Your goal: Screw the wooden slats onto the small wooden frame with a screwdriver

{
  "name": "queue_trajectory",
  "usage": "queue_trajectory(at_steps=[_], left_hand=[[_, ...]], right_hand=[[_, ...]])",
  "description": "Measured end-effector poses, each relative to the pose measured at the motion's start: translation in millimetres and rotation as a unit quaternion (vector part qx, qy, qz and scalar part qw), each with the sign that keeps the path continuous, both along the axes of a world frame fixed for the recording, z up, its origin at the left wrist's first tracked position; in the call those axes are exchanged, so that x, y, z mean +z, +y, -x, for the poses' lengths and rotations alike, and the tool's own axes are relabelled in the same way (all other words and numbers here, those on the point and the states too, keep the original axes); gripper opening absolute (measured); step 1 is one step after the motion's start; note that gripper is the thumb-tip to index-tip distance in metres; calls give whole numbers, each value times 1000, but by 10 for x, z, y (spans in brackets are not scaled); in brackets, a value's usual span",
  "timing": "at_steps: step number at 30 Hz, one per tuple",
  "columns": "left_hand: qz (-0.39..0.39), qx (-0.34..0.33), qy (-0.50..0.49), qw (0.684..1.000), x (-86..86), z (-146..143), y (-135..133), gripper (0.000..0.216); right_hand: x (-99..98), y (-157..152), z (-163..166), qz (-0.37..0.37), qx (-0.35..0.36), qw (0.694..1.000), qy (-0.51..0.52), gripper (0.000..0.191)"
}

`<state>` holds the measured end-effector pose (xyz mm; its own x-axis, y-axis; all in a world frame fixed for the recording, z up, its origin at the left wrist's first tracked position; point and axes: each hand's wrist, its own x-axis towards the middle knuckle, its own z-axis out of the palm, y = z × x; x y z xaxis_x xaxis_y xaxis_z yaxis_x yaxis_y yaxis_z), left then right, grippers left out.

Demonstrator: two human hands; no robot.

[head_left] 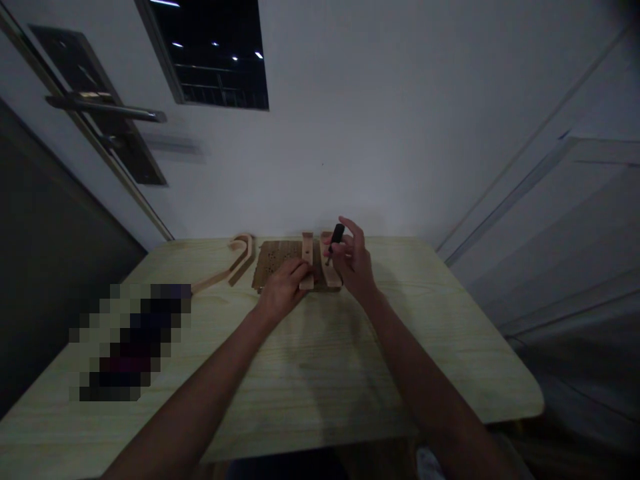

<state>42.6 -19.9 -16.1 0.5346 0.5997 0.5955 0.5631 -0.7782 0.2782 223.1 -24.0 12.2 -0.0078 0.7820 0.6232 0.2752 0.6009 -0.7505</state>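
My right hand (354,260) holds a short screwdriver (337,233) by its black handle, with the metal shaft slanting down over a pale wooden piece (331,276). My left hand (284,288) is closed around the lower part of another pale wooden strip (307,245), which has a small hole in it. Both wooden pieces lie across a brown board (274,255) dotted with small dark holes or marks. Whether the screwdriver tip touches a screw is too small to tell. Some of my left fingertips are hidden behind the strip.
A curved, hook-shaped wooden piece (245,257) lies left of the board, with a thin wooden length (210,281) running toward a pixelated dark area (145,333). The light wood table (430,333) meets a white wall (400,133). A door handle (120,112) juts out at the upper left.
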Motion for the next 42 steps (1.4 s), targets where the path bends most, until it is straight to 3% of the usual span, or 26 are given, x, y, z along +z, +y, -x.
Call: queue_trajectory(at_steps=[8,18,27,36,42], left_hand=[[-8,10,-11,1000,4,-32,-22,11],[-7,1,-12,1000,16,-26,-14,12],[-7,1,-8,1000,-3,-27,7,12],[-10,-3,-15,1000,17,-33,-6,13],[-14,-5,-11,1000,16,-26,-5,14]], right_hand=[[-84,54,31,-25,-113,993,-25,43],[33,-11,-32,-31,-23,997,-62,43],[-75,121,-28,-27,-119,992,-26,45],[21,16,-26,-32,-39,997,-64,44],[-5,45,23,-27,-99,993,-57,55]])
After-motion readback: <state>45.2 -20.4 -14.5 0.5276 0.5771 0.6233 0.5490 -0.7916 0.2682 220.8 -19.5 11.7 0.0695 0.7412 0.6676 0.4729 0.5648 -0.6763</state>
